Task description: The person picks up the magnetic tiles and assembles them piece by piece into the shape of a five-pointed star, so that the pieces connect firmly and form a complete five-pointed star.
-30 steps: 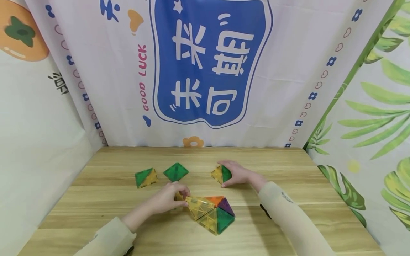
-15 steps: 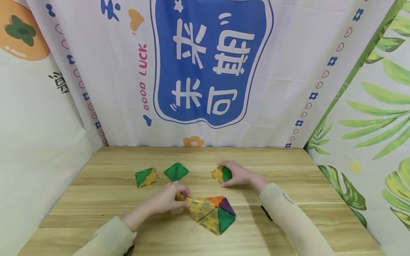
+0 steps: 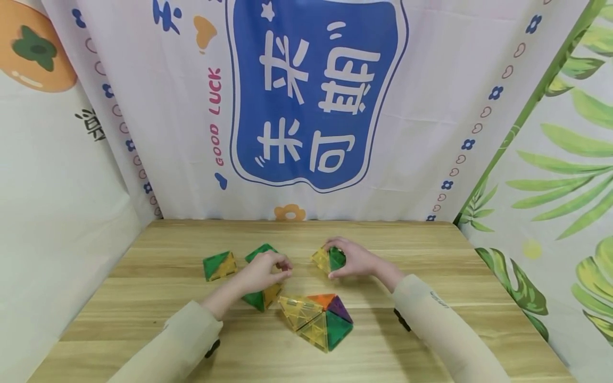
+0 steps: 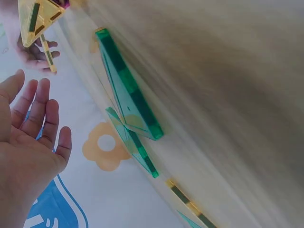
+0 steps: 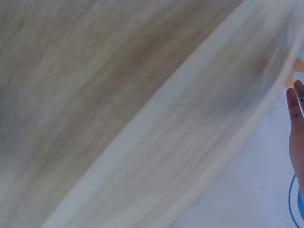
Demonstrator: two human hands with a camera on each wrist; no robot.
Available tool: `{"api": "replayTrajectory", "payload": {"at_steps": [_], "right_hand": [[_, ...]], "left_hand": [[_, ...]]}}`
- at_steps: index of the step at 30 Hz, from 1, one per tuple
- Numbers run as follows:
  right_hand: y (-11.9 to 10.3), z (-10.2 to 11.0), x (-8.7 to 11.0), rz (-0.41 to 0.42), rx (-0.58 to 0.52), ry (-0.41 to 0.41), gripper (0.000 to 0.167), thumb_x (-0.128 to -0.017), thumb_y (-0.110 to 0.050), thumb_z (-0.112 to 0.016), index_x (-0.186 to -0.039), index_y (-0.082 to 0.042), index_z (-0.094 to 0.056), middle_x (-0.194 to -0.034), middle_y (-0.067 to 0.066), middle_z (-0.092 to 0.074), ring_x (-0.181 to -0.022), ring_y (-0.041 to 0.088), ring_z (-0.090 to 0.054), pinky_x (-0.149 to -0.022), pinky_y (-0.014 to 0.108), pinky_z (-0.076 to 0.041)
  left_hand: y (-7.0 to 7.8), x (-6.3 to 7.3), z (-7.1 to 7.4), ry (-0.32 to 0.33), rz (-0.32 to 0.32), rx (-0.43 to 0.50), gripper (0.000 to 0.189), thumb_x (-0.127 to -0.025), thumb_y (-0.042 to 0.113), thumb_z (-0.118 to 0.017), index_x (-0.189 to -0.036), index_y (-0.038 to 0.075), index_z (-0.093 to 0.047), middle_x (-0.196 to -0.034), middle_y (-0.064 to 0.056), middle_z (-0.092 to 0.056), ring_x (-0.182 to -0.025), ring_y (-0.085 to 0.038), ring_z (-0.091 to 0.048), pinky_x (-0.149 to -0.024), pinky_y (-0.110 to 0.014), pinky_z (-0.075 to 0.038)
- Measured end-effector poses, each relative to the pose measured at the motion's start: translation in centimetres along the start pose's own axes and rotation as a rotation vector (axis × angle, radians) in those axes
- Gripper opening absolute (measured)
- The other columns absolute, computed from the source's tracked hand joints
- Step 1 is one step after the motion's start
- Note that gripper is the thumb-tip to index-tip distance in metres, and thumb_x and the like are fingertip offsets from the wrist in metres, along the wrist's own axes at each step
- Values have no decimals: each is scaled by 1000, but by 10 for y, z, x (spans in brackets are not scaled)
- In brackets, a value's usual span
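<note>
Triangular see-through magnetic tiles lie on the wooden table. My left hand hovers over the table with its fingers loosely bent and apart; in the left wrist view the left palm is bare. Partly hidden beneath that arm is a green and yellow tile pair. Behind the left hand, a green diamond of tiles is half covered. Farther right, my right hand grips a yellow and green tile pair between thumb and fingers. The right wrist view catches only the edge of the right hand.
Nearer the front lies a joined shape of yellow, orange, purple and green tiles. Another green and yellow tile pair rests at the left. A printed white curtain hangs behind the table's back edge.
The left hand has let go of the yellow edge near the joined shape and risen back, uncovering a green and yellow pair. The right hand's tile pair has shifted slightly left.
</note>
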State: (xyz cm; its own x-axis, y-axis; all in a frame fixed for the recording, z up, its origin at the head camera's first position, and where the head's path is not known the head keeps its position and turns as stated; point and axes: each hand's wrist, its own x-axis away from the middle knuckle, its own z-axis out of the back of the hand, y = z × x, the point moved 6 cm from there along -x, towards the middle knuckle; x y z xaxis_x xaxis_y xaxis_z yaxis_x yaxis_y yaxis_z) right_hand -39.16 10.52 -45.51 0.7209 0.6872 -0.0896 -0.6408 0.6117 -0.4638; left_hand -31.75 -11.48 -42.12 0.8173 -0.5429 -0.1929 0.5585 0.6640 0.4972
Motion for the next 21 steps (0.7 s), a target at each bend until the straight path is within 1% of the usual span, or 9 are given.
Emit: {"api": "replayTrajectory", "payload": {"at_steps": [4, 8, 12, 17, 19, 21], "right_hand": [[-9, 2, 0, 38, -3, 1, 68, -69, -48, -80, -123, -19, -52, -146, 11, -39, -134, 29, -36, -109, 46, -32], [-19, 5, 2, 84, -11, 9, 63, -69, -45, -81, -117, -16, -53, -144, 14, -41, -133, 29, -39, -107, 46, -34], [-30, 6, 2, 138, -15, 18, 60, -69, -40, -83, -113, -13, -52, -142, 16, -42, -131, 30, -41, -106, 46, -36], [-41, 4, 1, 203, 2, 30, 61, -68, -42, -83, -110, -12, -51, -139, 18, -44, -127, 28, -44, -102, 42, -41], [-44, 3, 1, 214, -2, 37, 62, -67, -43, -84, -110, -12, -51, -138, 17, -44, -126, 27, -45, -100, 41, -42], [-46, 2, 1, 208, -11, 38, 62, -66, -41, -84, -110, -13, -51, -139, 16, -43, -126, 28, -45, -99, 41, -43]], "left_hand": [[-1, -11, -1, -2, 40, 12, 20, -90, 25, -65, -102, 9, -67, -88, 7, -64, -90, -20, -59, -76, -33, -47], [-3, -20, -6, -15, 66, 39, 22, -91, 22, -64, -107, 7, -66, -91, 5, -65, -89, -14, -59, -76, -31, -49], [-5, -29, -12, -28, 80, 104, 26, -91, 22, -64, -112, 6, -64, -91, 3, -65, -86, -11, -59, -72, -28, -50], [-4, -36, -18, -40, 106, 202, 33, -91, 27, -63, -117, 7, -61, -91, 1, -66, -83, -13, -60, -69, -27, -50], [-4, -38, -20, -44, 127, 240, 33, -92, 26, -63, -119, 7, -60, -91, -1, -66, -81, -13, -60, -68, -27, -50], [-5, -39, -22, -45, 152, 274, 32, -92, 22, -63, -120, 7, -60, -90, -1, -66, -79, -13, -60, -66, -27, -49]]}}
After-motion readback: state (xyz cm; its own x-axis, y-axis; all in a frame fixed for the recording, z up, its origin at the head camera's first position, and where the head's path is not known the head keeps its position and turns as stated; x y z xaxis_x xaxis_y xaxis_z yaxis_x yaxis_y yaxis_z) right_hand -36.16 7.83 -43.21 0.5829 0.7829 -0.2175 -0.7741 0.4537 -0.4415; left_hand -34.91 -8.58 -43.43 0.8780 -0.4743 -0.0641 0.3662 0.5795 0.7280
